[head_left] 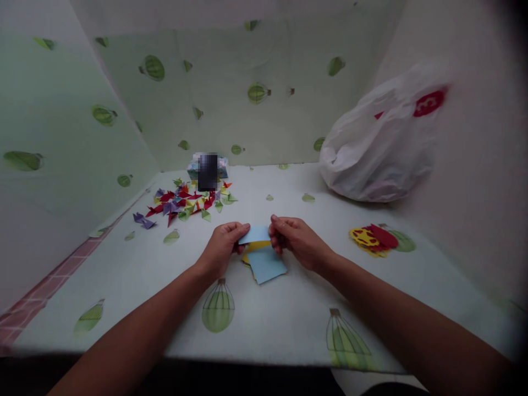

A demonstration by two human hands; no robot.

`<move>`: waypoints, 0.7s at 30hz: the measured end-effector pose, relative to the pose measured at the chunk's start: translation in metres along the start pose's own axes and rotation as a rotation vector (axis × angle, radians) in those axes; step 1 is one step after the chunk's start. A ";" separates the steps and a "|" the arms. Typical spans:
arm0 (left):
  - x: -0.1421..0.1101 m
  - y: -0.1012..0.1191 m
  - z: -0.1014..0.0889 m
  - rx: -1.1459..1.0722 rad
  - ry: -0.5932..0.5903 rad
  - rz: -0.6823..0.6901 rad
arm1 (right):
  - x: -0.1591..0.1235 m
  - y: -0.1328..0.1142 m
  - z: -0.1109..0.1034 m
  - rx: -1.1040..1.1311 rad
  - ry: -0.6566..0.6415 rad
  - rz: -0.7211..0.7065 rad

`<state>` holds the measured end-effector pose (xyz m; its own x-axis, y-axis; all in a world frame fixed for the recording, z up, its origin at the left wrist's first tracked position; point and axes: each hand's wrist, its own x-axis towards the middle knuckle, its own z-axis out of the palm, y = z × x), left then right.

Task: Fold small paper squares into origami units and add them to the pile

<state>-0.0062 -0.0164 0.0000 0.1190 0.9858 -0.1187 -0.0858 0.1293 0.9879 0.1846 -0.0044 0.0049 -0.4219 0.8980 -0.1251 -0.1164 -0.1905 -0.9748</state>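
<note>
A light blue sheet of paper (254, 235) is stretched between my two hands, above the middle of the table. Its left end is pinched by my left hand (225, 245), thumb on top. My right hand (295, 239) has its fingers curled closed at the right end of the same sheet. Just under and in front of it lies a small stack of square papers (267, 265), blue on top with yellow edges showing beneath. The fingers' undersides are partly hidden.
Many folded paper cranes (181, 202) in several colours lie at the back left, before a tissue box (223, 166) and a dark blurred-out object (207, 171). A full white plastic bag (379, 143) stands back right. Red and yellow paper cut-outs (373, 238) lie at the right.
</note>
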 end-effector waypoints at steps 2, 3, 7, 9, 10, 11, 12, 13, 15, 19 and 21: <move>0.000 0.000 0.000 -0.010 0.010 0.006 | -0.001 0.000 0.002 -0.028 -0.010 0.029; 0.000 0.001 0.000 -0.016 0.014 0.008 | -0.001 0.000 0.002 -0.045 -0.003 0.029; -0.001 0.000 0.003 -0.048 0.045 0.007 | 0.001 0.001 0.004 -0.060 0.110 -0.032; -0.002 0.000 0.004 -0.068 0.050 0.011 | 0.001 0.001 0.003 -0.051 0.110 -0.023; -0.002 -0.001 0.004 -0.073 0.047 0.015 | 0.002 0.001 0.003 -0.044 0.092 -0.014; -0.002 -0.001 0.004 -0.069 0.044 0.022 | 0.002 0.001 0.003 -0.037 0.068 -0.008; -0.002 -0.001 0.004 -0.051 0.040 0.034 | 0.001 0.001 0.003 -0.032 0.049 -0.010; -0.001 -0.001 0.004 -0.016 0.035 0.050 | 0.001 0.001 0.003 -0.036 0.040 -0.024; -0.001 0.000 0.002 0.092 0.017 0.097 | 0.001 0.001 0.002 -0.087 0.046 -0.081; -0.001 0.002 0.000 0.236 -0.034 0.160 | 0.001 0.000 0.002 -0.210 0.031 -0.150; -0.002 0.003 -0.001 0.232 -0.049 0.159 | 0.000 -0.001 0.002 -0.194 0.028 -0.145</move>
<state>-0.0073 -0.0180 0.0031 0.1698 0.9847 0.0393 0.1205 -0.0603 0.9909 0.1827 -0.0048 0.0063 -0.3882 0.9215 0.0159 0.0023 0.0182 -0.9998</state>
